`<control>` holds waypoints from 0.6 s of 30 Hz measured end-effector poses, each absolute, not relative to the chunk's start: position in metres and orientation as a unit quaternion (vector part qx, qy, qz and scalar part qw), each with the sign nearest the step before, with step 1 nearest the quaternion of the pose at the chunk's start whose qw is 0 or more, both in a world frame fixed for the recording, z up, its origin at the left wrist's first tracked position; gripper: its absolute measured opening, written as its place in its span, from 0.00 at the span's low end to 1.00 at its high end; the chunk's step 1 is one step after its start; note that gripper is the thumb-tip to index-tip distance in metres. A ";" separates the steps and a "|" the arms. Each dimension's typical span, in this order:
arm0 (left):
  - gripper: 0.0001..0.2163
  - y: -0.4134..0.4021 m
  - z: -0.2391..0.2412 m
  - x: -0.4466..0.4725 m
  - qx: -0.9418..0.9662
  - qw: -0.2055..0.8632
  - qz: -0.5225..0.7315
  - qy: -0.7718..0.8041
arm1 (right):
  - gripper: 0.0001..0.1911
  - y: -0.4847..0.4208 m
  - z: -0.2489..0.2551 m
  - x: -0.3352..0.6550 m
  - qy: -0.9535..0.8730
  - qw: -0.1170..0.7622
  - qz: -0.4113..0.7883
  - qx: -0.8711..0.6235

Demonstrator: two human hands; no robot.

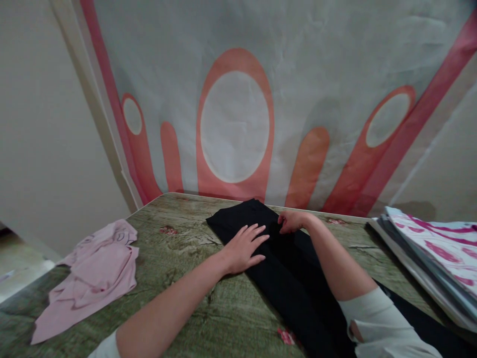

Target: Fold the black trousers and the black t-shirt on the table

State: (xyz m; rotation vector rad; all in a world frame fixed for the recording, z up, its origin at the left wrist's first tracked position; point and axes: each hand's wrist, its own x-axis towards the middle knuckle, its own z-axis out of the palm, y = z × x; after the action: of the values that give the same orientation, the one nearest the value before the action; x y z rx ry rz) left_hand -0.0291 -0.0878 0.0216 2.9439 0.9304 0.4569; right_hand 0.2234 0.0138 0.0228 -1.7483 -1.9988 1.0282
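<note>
A pair of black trousers [283, 278] lies across the table, its wide end toward the wall and its lower part running to the bottom right. My left hand [244, 248] rests flat on the upper part of the cloth, its fingers spread. Beyond it, to the right, my right hand [292, 221] has its fingers bent together on the cloth near the right edge. My right forearm passes over the trousers and hides part of them.
A crumpled pink garment [99, 278] lies at the table's left. A stack of folded cloths [439, 253], white and pink on top, sits at the right. The wood-patterned table [179, 268] meets a wall hanging [234, 124] with orange shapes.
</note>
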 end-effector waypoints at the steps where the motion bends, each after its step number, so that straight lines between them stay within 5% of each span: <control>1: 0.21 -0.090 0.024 -0.028 0.945 0.002 0.152 0.289 | 0.14 0.016 0.022 0.221 -0.699 0.161 0.328 -0.615; 10: 0.12 -0.097 0.031 -0.021 0.951 -0.011 0.135 0.278 | 0.17 0.027 -0.009 0.191 -0.669 0.270 0.140 -0.678; 18: 0.25 -0.093 0.020 -0.027 0.915 0.035 0.183 0.359 | 0.20 0.055 -0.007 0.182 -0.679 0.282 0.126 -0.667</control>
State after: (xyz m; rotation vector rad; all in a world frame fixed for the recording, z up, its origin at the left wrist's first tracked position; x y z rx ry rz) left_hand -0.0272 -0.0934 0.0204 2.8115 1.1029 0.5621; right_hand 0.1821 0.0550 -0.0068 -1.7860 -1.8180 0.3381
